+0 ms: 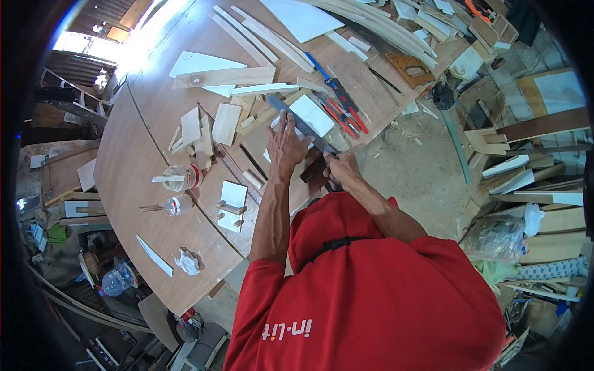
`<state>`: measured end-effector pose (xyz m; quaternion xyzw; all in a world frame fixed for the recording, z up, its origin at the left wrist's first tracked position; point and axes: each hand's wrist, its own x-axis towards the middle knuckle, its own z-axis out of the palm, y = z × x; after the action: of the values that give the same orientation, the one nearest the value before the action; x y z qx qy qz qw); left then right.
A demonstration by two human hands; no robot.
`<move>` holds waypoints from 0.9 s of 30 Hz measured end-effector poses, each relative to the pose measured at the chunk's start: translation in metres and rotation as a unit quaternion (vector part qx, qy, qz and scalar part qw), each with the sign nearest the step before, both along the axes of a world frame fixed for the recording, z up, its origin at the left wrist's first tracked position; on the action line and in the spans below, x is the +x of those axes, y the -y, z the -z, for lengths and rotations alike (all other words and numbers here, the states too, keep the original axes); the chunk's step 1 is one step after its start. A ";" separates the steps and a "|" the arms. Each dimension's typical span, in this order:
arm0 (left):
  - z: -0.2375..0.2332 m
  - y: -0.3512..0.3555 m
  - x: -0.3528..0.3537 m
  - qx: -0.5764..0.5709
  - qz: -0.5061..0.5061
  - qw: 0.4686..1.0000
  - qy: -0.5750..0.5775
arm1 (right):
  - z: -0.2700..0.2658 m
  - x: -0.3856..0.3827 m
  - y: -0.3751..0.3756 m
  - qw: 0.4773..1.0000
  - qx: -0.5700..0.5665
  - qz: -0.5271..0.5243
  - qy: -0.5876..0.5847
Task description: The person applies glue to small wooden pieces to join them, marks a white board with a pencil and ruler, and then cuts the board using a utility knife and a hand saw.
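Left hand: the left hand lies on the metal strip, fingers extended over its surface, 2 fingertips near each other, thumb spread apart.
Right hand: the right hand is at the near end of the same strip, fingers curled; whether they are clamped on it cannot be told.
Metal strip: long, flat, blue-grey; it runs diagonally on the worktable, between a white panel and the left forearm.
Dark block: brown, just beside the right hand, below the strip's near end.
Hand tools: a group with blue, black and red parts lies beyond the white panel.
Handsaw handle: wooden, at the far right edge of the table.
Left of left forearm: 1 thin dark stick and 1 white board with small wooden pieces attached.
Containers: 1 larger jar and, near it, 1 smaller jar with thin sticks.
Near left part of table: 1 narrow white piece and 1 crumpled white item, well apart from both hands.
Floor area, right: 1 clear plastic bag beside stacked wood.
Clothing: red top.
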<state>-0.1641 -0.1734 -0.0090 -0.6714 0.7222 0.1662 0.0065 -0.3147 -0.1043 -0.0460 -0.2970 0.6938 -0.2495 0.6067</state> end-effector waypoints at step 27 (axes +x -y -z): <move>0.004 0.008 0.003 -0.012 0.004 1.000 0.002 | 0.003 -0.001 0.009 0.998 0.020 -0.038 0.051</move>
<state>-0.1610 -0.1813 -0.0135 -0.6687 0.7270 0.1558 0.0007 -0.3153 -0.1136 -0.0489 -0.2982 0.6548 -0.2274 0.6562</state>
